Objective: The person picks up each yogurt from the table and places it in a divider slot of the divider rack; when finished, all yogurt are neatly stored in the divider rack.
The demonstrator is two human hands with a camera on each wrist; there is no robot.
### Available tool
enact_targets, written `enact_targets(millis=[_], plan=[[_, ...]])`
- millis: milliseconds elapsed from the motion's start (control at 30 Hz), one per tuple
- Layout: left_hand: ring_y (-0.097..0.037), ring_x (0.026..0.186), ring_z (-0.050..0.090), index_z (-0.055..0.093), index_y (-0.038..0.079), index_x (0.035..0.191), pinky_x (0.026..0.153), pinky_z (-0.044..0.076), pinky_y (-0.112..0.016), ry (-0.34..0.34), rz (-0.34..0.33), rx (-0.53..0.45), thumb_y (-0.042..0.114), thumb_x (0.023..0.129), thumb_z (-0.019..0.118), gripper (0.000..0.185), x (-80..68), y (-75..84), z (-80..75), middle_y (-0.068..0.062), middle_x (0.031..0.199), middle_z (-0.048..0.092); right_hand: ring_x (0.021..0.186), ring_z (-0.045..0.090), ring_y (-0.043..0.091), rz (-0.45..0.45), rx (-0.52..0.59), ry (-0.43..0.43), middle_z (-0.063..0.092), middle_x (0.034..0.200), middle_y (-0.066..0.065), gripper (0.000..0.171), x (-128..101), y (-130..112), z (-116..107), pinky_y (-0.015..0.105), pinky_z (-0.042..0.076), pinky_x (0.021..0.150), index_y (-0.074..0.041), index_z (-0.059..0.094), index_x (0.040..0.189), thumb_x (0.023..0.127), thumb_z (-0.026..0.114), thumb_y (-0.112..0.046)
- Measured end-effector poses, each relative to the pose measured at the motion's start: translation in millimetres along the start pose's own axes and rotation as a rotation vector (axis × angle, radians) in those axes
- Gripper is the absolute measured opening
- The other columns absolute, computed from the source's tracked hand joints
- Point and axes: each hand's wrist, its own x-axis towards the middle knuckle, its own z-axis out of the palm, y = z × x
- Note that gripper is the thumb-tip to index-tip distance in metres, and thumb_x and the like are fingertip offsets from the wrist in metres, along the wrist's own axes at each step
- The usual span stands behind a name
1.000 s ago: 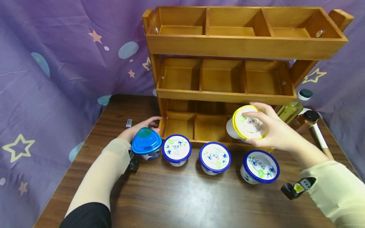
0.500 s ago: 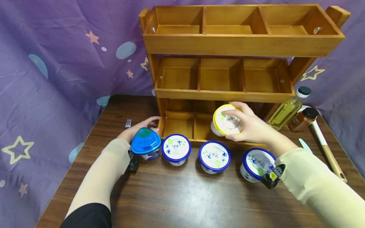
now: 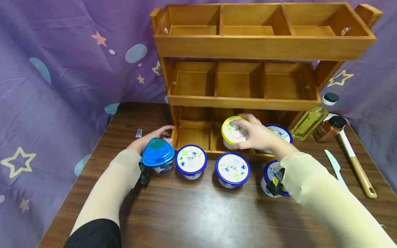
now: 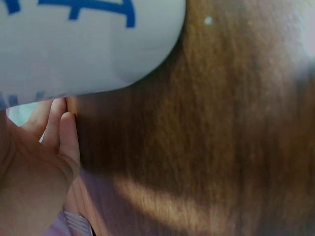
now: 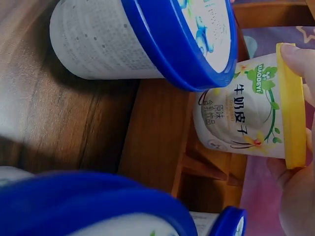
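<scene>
My head camera looking forward and down over the table (image 3: pixel 198 213) at the wooden rack (image 3: pixel 263 51), left wrist camera pressed close against the tabletop, right wrist camera close on the yellow-lidded cup (image 5: pixel 246 118), shared with the head view.

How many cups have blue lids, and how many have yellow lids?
Blue round lids: 4
Blue three-cornered lid: 1
Yellow lid: 1, gripped by the right hand
Total: 6 cups
</scene>
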Motion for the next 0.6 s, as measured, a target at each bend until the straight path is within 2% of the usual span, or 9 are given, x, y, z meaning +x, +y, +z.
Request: enact_targets(millis=[100, 300, 600], plan=[[-0.039, 0.128, 0.033, 0.023, 0.026, 0.147, 0.105, 0.023, -0.059, 0.000, 0.002, 0.008, 0.036, 0.095, 0.053, 0.061, -0.9, 0.2, 0.4, -0.021, 0.143, 0.031, 0.127, 0.026, 0.049, 0.034, 0.029, -0.007, 0.021, 0.145, 0.024, 0.073, 3, -1, 4, 0.061, 0.033, 0.095, -0.019, 0.050, 0.133, 0.069, 0.081, -0.035], [-0.039, 0.126, 0.035, 0.023, 0.024, 0.147, 0.104, 0.026, -0.057, 0.012, 0.000, 0.021, 0.037, 0.095, 0.053, 0.061, -0.2, 0.7, 1.2, -0.022, 0.142, 0.031, 0.127, 0.027, 0.047, 0.014, 0.029, -0.035, 0.023, 0.143, 0.025, 0.073, 9, -3, 14, 0.058, 0.032, 0.097, -0.017, 0.049, 0.133, 0.070, 0.079, -0.035], [-0.041, 0.126, 0.035, 0.022, 0.019, 0.148, 0.104, 0.026, -0.056, 0.007, 0.007, 0.026, 0.033, 0.097, 0.051, 0.060, 2.6, 2.0, 1.3, -0.025, 0.142, 0.032, 0.125, 0.032, 0.045, 0.072, 0.044, -0.100, 0.020, 0.144, 0.026, 0.074, 15, -5, 20, 0.057, 0.033, 0.097, -0.016, 0.048, 0.135, 0.071, 0.079, -0.037]])
